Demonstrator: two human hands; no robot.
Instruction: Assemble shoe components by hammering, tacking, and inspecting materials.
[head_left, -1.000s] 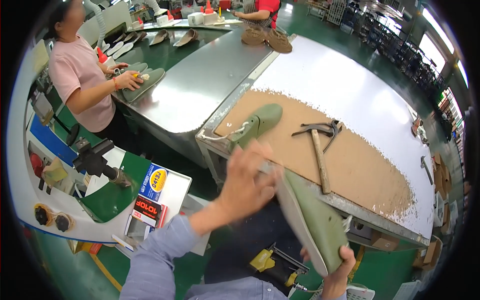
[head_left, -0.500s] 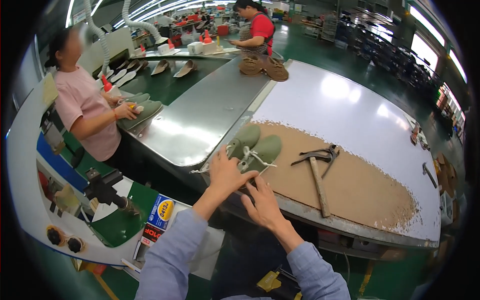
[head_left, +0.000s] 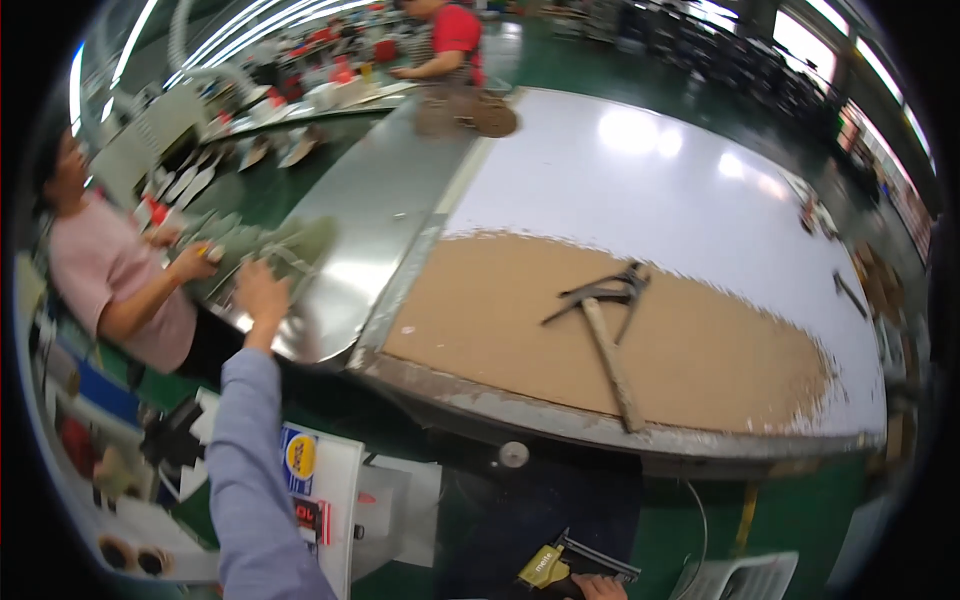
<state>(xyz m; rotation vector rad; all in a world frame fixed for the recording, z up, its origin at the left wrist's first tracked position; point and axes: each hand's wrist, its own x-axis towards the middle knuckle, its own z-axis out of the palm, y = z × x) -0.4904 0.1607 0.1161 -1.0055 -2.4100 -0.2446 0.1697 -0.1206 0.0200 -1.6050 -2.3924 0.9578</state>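
My left hand (head_left: 262, 292) reaches out over the metal table and is closed at the near, laced end of a pair of green lace-up shoes (head_left: 303, 240). Motion smears the shoes and fingers. The shoes are beside a co-worker's hands, which are at other green shoes (head_left: 225, 236). At the lower edge, my right hand (head_left: 600, 587) is cut off by the picture. Its fingers close over the handle of a staple gun (head_left: 545, 567) with a yellow-green body and a black magazine. Pincers (head_left: 610, 290) and a wooden-handled hammer (head_left: 612, 370) lie together on the brown worktop.
A co-worker in pink (head_left: 125, 275) stands at the left of the metal table (head_left: 375, 220). Another in red (head_left: 450, 45) is at the far end, near brown shoes (head_left: 493, 117). The white table (head_left: 590, 190) has another hammer (head_left: 850, 293) at its right edge. A machine stands at lower left.
My left hand has carried the green shoes left from the brown worktop toward the pink-clad co-worker. My right hand has dropped to the staple gun below. The view has shifted.
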